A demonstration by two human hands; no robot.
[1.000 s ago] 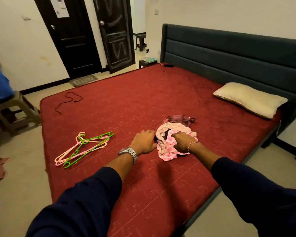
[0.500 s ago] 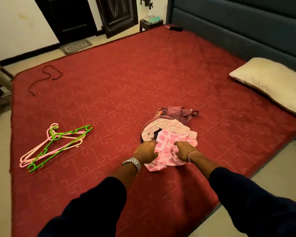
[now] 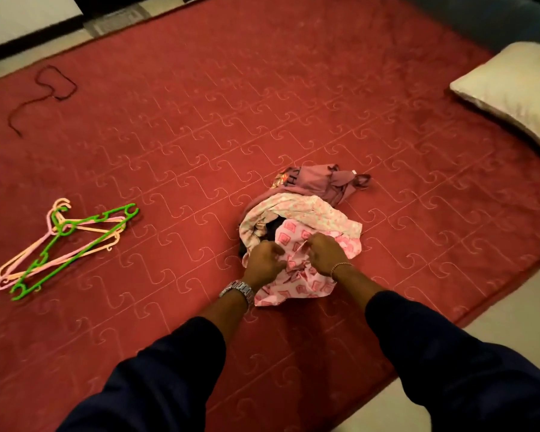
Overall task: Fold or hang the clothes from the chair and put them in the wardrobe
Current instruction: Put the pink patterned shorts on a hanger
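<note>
Gripping crumpled pink-print cloth [image 3: 296, 280] — both hands, L [image 3: 264, 260], R [image 3: 325, 254]

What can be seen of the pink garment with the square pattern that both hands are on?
The pink garment is a thin, soft-looking cloth, pale pink with darker pink squares. It lies crumpled on the red bedcover, at the near end of a small pile, partly over a floral cream garment. The left hand and the right hand each grip a bunch of it with curled fingers. Its shape, sleeves or collar cannot be made out.
</note>
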